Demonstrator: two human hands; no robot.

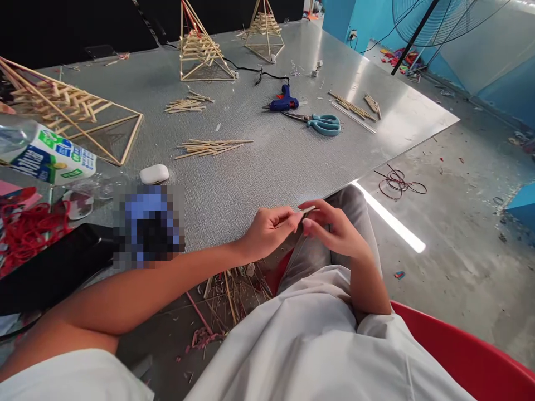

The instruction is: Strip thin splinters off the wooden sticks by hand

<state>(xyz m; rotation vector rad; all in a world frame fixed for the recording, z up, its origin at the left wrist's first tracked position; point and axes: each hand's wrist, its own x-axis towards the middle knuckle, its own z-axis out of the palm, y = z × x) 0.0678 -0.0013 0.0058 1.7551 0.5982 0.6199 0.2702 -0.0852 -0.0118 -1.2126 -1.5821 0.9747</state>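
My left hand (271, 229) is closed, its thumb and fingers pinching a short, thin wooden stick (309, 209) in front of the table's near edge. Around the far end of that stick curl the fingers of my right hand (336, 227), with the thumb just below it. Both hands are above my lap. Further in on the table are a blue hot glue gun (285, 99) and scissors with light blue handles (325, 123). A loose bunch of wooden sticks (213, 147) lies nearer, left of the scissors.
Stick pyramids (200, 53) stand toward the back and left. A plastic bottle (62, 156), a white earbud case (154, 174), red yarn (31, 225) and a black device (58, 264) crowd the left. Stick scraps (234, 292) are below the table edge; a cord coil (399, 182) lies on the floor.
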